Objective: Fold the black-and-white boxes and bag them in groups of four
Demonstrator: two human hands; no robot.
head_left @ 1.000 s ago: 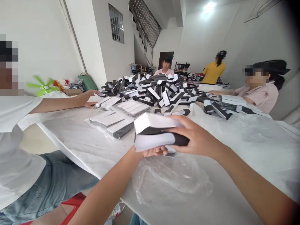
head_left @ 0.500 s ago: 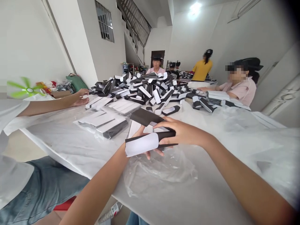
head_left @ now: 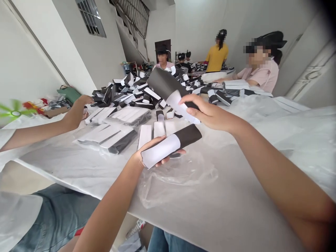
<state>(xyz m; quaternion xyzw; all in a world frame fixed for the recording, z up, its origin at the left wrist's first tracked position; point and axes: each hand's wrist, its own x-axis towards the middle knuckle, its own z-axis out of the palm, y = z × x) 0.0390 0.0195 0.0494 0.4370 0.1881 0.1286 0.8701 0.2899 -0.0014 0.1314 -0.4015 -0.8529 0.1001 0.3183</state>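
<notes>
My left hand (head_left: 150, 143) is closed round a black-and-white folded paper sleeve (head_left: 172, 145), the thumb along its upper side and the fingers beneath. Higher and to the right, my right hand (head_left: 210, 112) grips another such sleeve (head_left: 165, 84) by its white end, its black end pointing up and left. The two sleeves are apart. Behind my left hand, several white-topped pieces (head_left: 145, 135) lie side by side. Below the hands, a clear plastic bag (head_left: 181, 180) lies crumpled on the white-covered table (head_left: 210, 217).
A large heap of loose black-and-white sleeves (head_left: 123, 92) covers the table's far side. Clear-bagged bundles (head_left: 106, 138) lie to the left, beside a neighbour's arm (head_left: 52, 127). Plastic sheeting (head_left: 296, 136) spreads at right, before a co-worker in pink (head_left: 265, 75).
My hands have moved apart. The right has lifted its sleeve up and away, while the left keeps the other one. The view has shifted slightly.
</notes>
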